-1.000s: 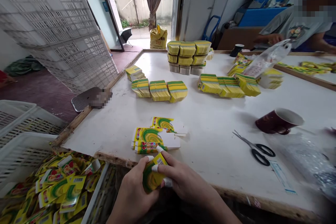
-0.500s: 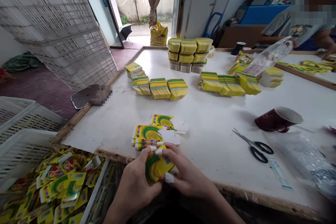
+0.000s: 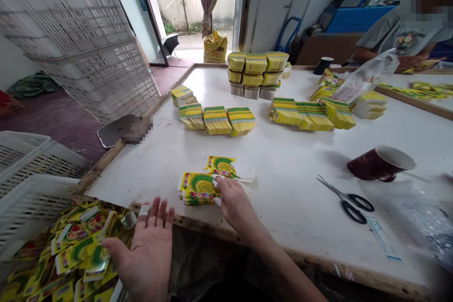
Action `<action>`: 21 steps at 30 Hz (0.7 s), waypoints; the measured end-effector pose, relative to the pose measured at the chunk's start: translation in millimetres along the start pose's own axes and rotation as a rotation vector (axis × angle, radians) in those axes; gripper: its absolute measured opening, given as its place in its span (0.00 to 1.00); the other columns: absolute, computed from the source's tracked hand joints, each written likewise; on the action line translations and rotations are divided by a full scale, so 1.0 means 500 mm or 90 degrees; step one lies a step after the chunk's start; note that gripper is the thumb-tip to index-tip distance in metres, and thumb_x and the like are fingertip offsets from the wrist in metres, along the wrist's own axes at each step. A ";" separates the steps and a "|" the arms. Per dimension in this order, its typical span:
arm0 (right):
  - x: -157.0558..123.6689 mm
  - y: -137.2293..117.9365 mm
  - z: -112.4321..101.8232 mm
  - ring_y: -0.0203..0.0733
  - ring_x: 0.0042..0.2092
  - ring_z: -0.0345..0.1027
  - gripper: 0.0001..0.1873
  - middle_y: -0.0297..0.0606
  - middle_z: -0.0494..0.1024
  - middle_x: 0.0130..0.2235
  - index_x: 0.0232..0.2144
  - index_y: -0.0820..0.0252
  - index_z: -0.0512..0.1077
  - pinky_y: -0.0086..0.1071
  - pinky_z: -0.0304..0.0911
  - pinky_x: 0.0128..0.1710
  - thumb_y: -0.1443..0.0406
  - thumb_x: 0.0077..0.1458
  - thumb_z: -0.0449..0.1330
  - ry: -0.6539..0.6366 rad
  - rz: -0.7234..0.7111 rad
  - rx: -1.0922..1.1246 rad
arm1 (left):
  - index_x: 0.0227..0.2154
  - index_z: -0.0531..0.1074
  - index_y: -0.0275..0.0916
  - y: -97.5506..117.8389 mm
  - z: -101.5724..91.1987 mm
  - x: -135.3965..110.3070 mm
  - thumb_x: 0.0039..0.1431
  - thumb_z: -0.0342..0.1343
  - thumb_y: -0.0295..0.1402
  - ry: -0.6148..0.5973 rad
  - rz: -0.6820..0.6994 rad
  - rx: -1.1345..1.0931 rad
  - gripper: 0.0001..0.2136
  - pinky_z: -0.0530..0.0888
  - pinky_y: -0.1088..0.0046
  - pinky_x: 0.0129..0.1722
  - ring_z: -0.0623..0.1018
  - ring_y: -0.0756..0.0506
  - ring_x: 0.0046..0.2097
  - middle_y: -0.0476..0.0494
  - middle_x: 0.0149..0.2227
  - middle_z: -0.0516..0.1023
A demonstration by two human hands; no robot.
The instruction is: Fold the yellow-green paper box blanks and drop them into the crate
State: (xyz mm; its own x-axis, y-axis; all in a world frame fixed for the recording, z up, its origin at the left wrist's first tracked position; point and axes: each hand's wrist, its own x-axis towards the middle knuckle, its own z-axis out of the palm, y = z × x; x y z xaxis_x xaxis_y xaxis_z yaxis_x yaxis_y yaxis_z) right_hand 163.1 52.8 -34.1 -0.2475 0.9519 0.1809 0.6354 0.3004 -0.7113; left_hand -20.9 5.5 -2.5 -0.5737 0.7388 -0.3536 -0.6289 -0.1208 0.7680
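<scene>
Right hand (image 3: 233, 203): white-wrapped fingertips touch the right end of a stack of flat yellow-and-green printed cartons (image 3: 198, 186); pinched or just resting, we can't tell. Left hand (image 3: 148, 250): palm up, fingers loosely spread, holding nothing, left of and nearer us than the right fingers. To do this well, we'd judge, we part the top carton by its end, pinch lightly so the thin card doesn't crease, and keep the rest square. Just beyond the right fingers lies a smaller pile of similar cartons (image 3: 221, 164). Beside and below the left fingers, yellow cartons (image 3: 83, 252) heap in a white slatted plastic crate (image 3: 38, 180). Versus half a second ago: both hands held one carton then; now they're apart, left emptied, right at the stack.
</scene>
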 end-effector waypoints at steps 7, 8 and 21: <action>-0.014 -0.018 -0.002 0.49 0.46 0.66 0.33 0.44 0.72 0.44 0.56 0.61 0.58 0.44 0.65 0.49 0.79 0.47 0.54 0.022 0.000 0.050 | 0.43 0.74 0.43 -0.032 -0.012 -0.013 0.55 0.49 0.61 -0.046 0.033 0.013 0.28 0.74 0.70 0.47 0.74 0.45 0.51 0.44 0.49 0.76; -0.019 -0.026 -0.005 0.45 0.41 0.67 0.33 0.40 0.72 0.40 0.56 0.59 0.56 0.40 0.67 0.45 0.78 0.48 0.55 0.012 0.004 0.095 | 0.44 0.74 0.43 -0.034 -0.011 -0.022 0.55 0.48 0.61 -0.069 0.049 0.015 0.28 0.74 0.70 0.48 0.74 0.44 0.52 0.44 0.50 0.75; -0.115 -0.117 0.027 0.39 0.37 0.62 0.35 0.33 0.68 0.36 0.58 0.54 0.62 0.32 0.63 0.39 0.64 0.48 0.68 -0.078 0.034 0.586 | 0.30 0.69 0.44 -0.036 0.071 -0.064 0.40 0.55 0.68 -0.217 0.157 0.062 0.30 0.74 0.77 0.28 0.65 0.50 0.27 0.52 0.27 0.62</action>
State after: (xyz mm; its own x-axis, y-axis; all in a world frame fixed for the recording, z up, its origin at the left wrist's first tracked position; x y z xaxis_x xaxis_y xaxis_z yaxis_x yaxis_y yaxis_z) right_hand 130.5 -20.6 -11.9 -0.3441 0.9340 0.0962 -0.1687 0.0393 -0.9849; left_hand 27.2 7.5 14.0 -0.4841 0.8745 0.0311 -0.4325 -0.2700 0.8603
